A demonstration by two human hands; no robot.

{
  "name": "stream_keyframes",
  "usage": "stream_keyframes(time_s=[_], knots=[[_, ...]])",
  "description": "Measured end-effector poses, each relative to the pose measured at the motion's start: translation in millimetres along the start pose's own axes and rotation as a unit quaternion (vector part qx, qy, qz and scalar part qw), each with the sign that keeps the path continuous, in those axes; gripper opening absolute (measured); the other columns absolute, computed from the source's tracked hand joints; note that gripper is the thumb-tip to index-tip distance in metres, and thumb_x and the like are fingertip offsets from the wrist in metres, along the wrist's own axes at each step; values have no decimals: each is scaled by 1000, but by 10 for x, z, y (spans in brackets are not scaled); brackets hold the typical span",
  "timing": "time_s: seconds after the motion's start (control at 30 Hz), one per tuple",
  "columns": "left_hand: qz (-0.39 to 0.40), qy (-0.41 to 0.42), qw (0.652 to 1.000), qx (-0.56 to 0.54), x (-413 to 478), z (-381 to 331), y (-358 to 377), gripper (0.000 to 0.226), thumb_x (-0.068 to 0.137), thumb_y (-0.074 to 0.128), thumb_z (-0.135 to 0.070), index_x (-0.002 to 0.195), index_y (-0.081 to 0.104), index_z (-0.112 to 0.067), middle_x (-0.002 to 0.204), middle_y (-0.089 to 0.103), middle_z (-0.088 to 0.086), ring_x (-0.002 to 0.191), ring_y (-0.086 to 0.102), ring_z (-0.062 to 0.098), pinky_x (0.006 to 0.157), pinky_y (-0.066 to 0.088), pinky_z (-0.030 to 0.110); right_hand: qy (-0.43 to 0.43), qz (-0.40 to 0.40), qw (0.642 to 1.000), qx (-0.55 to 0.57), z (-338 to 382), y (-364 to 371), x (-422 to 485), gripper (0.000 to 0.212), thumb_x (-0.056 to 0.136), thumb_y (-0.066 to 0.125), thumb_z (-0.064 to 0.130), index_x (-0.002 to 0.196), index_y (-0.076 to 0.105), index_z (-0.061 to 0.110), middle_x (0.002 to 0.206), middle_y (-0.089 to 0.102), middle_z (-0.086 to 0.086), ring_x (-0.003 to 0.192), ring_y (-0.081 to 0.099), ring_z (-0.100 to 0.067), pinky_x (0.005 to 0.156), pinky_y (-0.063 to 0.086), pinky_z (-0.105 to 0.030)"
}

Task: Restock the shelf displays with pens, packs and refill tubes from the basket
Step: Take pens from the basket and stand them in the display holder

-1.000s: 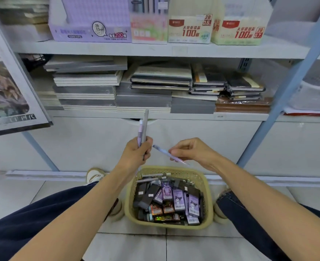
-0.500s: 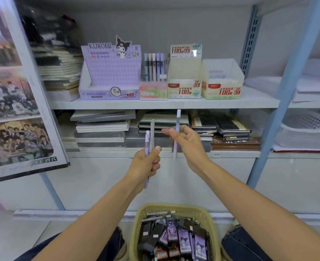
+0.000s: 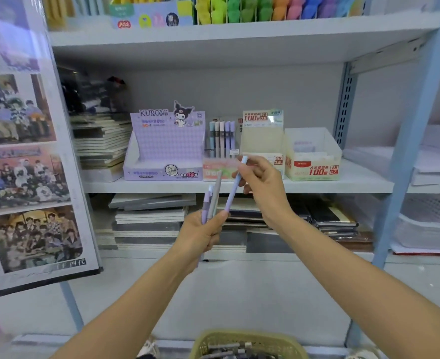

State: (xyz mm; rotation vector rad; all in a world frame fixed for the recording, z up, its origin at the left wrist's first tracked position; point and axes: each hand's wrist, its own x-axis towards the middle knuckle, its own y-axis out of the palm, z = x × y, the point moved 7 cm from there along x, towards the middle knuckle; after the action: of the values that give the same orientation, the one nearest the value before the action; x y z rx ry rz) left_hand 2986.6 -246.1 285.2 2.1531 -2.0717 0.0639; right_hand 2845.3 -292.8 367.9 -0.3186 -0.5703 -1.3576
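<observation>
At frame centre, the right hand (image 3: 263, 182) is pinching a lilac pen (image 3: 233, 187) between thumb and curled fingers. The pen is tilting, its top end showing against the pen display (image 3: 220, 151) on the middle shelf (image 3: 356, 182). Just left, the left hand (image 3: 200, 234) is gripping two pens (image 3: 211, 200) upright in a closed fist. The basket (image 3: 247, 344) is sitting at bottom centre.

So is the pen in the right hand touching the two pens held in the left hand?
Apart. The head view shows background between the lilac pen in the right hand and the two pens in the left hand.
</observation>
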Motion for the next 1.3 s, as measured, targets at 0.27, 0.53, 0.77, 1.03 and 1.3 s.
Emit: stream_keyframes(time_s=[0.27,0.53,0.77,1.03,1.3], knots=[[-52,65,996,13,467,-799,-389,27,95,56,-41,95,57,-13,54,32,-9,43,26,6,35,24,16,-126,-39,989,-71,649,-19,1019,10,98,52,8,107,55,6,88,71,-11,77,69,-10,61,53,-20],[-88,45,995,-34,916,-881,-636,17,99,41,-23,102,56,-14,58,37,-5,42,28,8,33,19,19,-131,7,962,-240,283,318,1542,7,95,56,10,102,57,14,93,71,-9,79,68,-17,67,58,-32],[-102,92,990,-35,983,-848,-761,14,98,53,-26,101,60,-15,57,46,-8,43,34,7,35,26,16,-128,79,945,-292,84,424,1624,8,96,55,9,101,60,12,89,68,-1,82,69,-11,70,58,-21],[-86,107,990,-21,989,-841,-660,34,93,61,-31,113,61,-3,62,50,-5,44,37,7,36,28,15,-122,116,940,-297,151,412,1625,12,95,58,10,107,56,11,81,70,-5,74,70,-10,67,59,-23],[-83,106,990,-31,945,-866,-669,45,87,68,-35,112,61,1,66,49,-4,46,37,7,37,28,15,-158,23,898,-411,126,477,1661,17,85,72,17,102,70,16,92,59,1,78,52,-11,73,44,-26]])
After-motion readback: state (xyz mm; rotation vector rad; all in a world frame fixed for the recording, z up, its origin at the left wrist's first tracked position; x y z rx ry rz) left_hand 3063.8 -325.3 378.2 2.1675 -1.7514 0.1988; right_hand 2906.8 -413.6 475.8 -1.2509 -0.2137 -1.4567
